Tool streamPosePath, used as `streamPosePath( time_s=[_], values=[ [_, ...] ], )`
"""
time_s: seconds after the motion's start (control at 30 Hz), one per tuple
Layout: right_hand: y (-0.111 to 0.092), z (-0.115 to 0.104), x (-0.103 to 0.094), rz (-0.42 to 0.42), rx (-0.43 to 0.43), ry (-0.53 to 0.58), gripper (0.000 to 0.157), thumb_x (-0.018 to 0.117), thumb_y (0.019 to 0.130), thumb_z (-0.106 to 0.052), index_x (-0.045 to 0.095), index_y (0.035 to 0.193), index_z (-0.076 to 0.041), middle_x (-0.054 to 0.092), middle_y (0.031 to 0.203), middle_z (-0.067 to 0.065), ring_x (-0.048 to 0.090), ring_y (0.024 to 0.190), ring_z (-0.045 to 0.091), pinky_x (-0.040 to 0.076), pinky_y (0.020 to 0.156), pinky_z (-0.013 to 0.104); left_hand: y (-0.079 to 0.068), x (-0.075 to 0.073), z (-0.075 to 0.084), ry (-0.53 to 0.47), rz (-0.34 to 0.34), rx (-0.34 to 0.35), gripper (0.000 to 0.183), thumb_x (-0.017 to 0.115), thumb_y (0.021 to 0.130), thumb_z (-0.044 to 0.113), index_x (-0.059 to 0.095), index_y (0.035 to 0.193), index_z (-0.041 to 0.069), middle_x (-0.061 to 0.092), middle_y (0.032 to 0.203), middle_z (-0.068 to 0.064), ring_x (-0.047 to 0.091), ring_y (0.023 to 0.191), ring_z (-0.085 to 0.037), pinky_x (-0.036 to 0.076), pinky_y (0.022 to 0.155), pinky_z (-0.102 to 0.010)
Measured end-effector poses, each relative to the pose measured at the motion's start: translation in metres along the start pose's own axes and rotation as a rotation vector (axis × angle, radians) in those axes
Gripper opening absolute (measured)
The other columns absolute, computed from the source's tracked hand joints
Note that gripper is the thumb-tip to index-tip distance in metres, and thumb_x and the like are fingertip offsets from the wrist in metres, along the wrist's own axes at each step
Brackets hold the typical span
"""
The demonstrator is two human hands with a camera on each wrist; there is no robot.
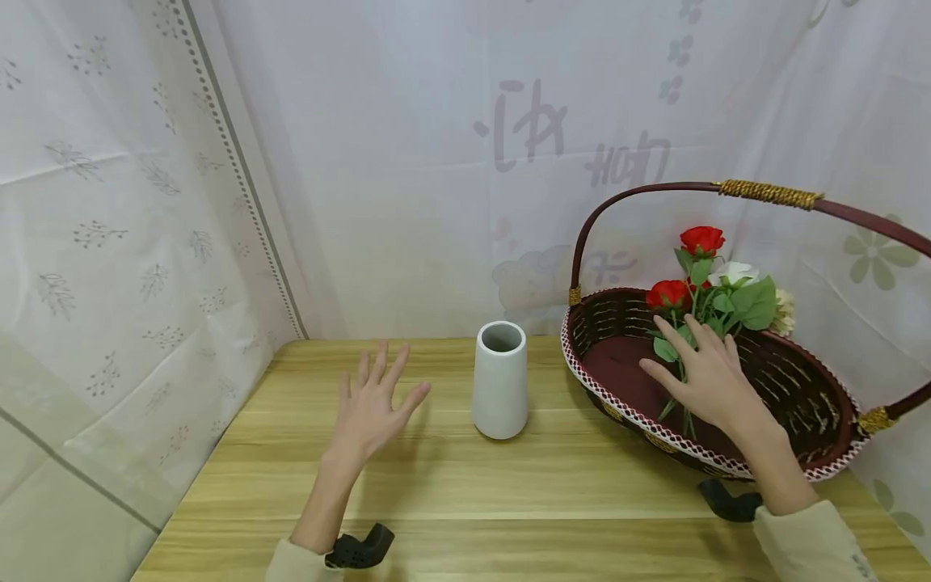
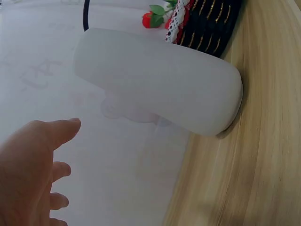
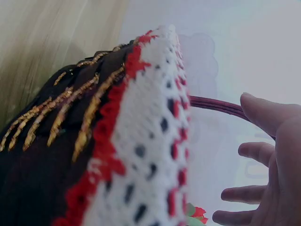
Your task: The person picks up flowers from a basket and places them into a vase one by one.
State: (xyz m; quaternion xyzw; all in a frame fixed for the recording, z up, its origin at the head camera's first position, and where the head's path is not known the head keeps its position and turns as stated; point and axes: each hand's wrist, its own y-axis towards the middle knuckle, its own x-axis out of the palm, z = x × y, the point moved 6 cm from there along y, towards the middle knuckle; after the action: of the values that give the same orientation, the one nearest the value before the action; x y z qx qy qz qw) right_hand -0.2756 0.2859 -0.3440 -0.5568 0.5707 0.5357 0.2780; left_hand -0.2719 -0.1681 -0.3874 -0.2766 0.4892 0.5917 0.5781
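Observation:
A white vase (image 1: 499, 388) stands upright on the wooden table, its round mouth showing nothing inside. To its left my left hand (image 1: 372, 408) hovers with fingers spread, apart from the vase; the left wrist view shows the vase (image 2: 160, 77) beyond the thumb. My right hand (image 1: 716, 384) is held over a dark woven basket (image 1: 618, 343), fingers spread and gripping nothing. Beneath and beyond its fingertips lies a bunch of flowers in the basket, with red roses (image 1: 667, 294), a white bloom (image 1: 733, 273) and green leaves (image 1: 756, 303). The right hand partly hides the stems.
The basket's tall arched handle (image 1: 771, 192) rises over the flowers, wrapped in gold cord at its top. Lace trim (image 3: 146, 122) runs round the rim. White printed curtains (image 1: 393, 162) hang behind the table (image 1: 436, 493) and along its left side.

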Motion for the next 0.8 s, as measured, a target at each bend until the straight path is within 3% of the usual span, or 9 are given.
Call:
streamPosePath(
  time_s=[0.5,0.8],
  values=[
    [0.001,0.018,-0.013,0.016,0.018,0.052,0.078,0.056,0.102,-0.050,0.022,0.161,-0.011,0.021,0.153,0.042,0.022,0.136,0.063,0.008,0.107,0.078,-0.003,0.013,0.006,-0.111,-0.023,0.003,0.080,0.044,0.099,0.067,0.016,0.163,0.026,0.004,0.168,-0.010,0.000,0.152,-0.039,0.004,0.114,-0.070],
    [0.004,0.031,-0.025,0.070,0.016,0.037,0.074,0.055,0.103,-0.045,0.026,0.158,-0.004,0.027,0.148,0.044,0.027,0.130,0.066,0.015,0.103,0.080,0.000,0.018,0.012,-0.146,-0.025,0.021,0.085,0.045,0.098,0.068,0.015,0.163,0.023,0.008,0.167,-0.015,0.006,0.152,-0.041,0.010,0.115,-0.068]
  ],
)
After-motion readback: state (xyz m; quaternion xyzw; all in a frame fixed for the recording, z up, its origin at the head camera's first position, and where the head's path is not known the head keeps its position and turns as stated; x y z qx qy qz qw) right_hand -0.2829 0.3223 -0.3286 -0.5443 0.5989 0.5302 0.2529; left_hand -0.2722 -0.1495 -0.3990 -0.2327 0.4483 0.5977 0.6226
